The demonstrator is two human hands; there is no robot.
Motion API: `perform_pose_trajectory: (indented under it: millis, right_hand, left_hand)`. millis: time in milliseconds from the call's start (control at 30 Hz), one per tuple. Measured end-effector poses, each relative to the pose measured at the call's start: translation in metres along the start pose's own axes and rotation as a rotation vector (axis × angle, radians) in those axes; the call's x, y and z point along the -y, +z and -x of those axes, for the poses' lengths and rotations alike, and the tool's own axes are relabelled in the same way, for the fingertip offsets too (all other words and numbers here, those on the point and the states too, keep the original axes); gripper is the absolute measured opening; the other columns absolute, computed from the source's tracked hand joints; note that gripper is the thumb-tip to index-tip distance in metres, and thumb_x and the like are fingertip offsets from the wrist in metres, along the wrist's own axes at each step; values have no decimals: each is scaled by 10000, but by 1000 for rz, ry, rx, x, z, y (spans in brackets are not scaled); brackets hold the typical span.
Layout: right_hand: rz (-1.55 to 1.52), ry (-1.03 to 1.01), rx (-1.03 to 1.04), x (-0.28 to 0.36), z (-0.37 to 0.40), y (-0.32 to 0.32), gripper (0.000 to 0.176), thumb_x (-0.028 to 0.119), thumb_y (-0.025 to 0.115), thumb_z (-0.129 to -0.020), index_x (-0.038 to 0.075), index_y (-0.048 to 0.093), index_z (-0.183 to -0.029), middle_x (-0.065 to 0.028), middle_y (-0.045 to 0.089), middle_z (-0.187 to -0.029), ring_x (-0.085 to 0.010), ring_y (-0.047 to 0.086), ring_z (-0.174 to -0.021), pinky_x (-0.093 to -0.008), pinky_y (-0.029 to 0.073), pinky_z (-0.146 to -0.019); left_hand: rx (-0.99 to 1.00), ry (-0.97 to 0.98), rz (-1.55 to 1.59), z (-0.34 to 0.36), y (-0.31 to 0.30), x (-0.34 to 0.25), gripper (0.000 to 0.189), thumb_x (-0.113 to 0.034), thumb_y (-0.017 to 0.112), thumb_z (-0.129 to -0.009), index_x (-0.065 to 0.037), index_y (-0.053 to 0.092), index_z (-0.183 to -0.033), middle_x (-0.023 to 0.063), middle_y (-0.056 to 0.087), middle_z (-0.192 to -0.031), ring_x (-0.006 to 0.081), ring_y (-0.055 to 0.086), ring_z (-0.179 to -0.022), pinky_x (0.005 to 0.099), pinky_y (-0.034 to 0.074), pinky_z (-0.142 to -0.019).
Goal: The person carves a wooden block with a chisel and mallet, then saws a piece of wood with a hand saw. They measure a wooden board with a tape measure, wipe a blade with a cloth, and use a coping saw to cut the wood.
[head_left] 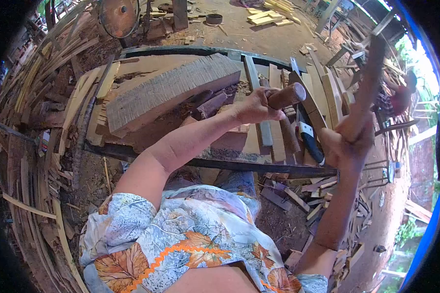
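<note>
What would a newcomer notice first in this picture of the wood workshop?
The eye goes first to the two bare hands at the centre: the left hand grips a round wooden handle, and the right hand holds up a long wooden slat. Beyond the left hand lies a large rough-sawn wood block, and wood offcuts are piled around on the ground.

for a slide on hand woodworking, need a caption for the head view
Left hand clasps a round wooden handle while the right hand holds up a wood strip beside a thick sawn plank.
</note>
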State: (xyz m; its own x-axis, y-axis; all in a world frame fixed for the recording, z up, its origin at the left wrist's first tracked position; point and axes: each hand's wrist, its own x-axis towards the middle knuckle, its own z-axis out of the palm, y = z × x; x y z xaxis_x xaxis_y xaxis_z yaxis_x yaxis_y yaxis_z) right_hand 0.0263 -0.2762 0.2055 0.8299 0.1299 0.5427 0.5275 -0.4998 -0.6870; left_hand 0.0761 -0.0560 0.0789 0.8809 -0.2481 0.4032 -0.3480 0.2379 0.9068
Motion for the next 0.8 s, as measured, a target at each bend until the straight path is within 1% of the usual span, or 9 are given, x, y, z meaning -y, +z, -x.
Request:
perform_pose_trajectory:
  millis: [67,133,367,467,567,633,700,767,800]
  right_hand:
    - [-67,-65,-85,6,-3,-8,550,149,806,-535,56,493,-977,-12,521,-804,-99,505,-710,-237,420,-608]
    - [-1,-26,-134,14,0,-13,668,80,768,-527,16,515,-1142,1,529,-724,-104,520,-665,-266,440,-688]
    - [-112,-56,-138,24,11,1,699,62,767,-537,4,500,-1180,-4,526,-727,-90,503,-630,-245,437,-688]
    - [-165,54,-138,20,13,6,682,65,751,-541,10,498,-1172,-5,513,-727,-104,527,-652,-264,449,-667]
    - [205,-139,27,-1,11,13,626,81,744,-539,27,512,-1118,-10,509,-731,-116,543,-686,-271,448,-641]
    - [295,274,445,13,6,11,542,132,763,-520,8,485,-968,-64,582,-775,-250,575,-718,-311,462,-669]
    - [260,152,392,9,5,5,536,144,766,-530,13,499,-976,-62,591,-806,-218,576,-742,-297,455,-673]
    - [-55,-29,51,13,6,1,530,91,759,-542,42,519,-1012,-9,505,-731,-97,500,-661,-263,421,-583]
    - [-280,103,13,17,10,3,515,74,758,-552,43,519,-1007,-8,513,-765,-88,474,-634,-243,403,-566]
  left_hand:
    - [25,-33,-39,0,1,-3,266,-145,778,-709,-53,600,-883,-51,569,-756,46,522,-705,236,447,-658]
    - [23,-19,4,-1,0,2,269,-149,780,-708,-54,599,-882,-51,568,-753,42,521,-707,233,445,-654]
    - [31,20,63,-2,-4,3,261,-138,780,-703,-58,592,-867,-52,563,-758,36,524,-715,230,457,-668]
    - [40,-26,-33,-1,-6,0,259,-119,770,-707,-51,594,-885,-48,568,-781,40,526,-729,236,465,-689]
    - [42,10,76,-2,-5,9,260,-96,758,-715,-45,597,-913,-51,566,-787,39,521,-742,240,463,-701]
    - [39,-3,51,-2,-5,10,264,-85,753,-718,-42,598,-927,-52,569,-792,38,522,-751,240,464,-707]
    - [27,-21,27,-1,-7,9,269,-74,749,-721,-39,600,-942,-52,572,-797,37,522,-760,239,464,-714]
    - [31,-2,33,0,-7,6,270,-63,742,-726,-36,600,-954,-51,580,-811,37,526,-774,239,466,-720]
    - [32,-4,34,1,-5,6,270,-63,742,-726,-36,600,-954,-51,580,-811,37,526,-774,239,466,-720]
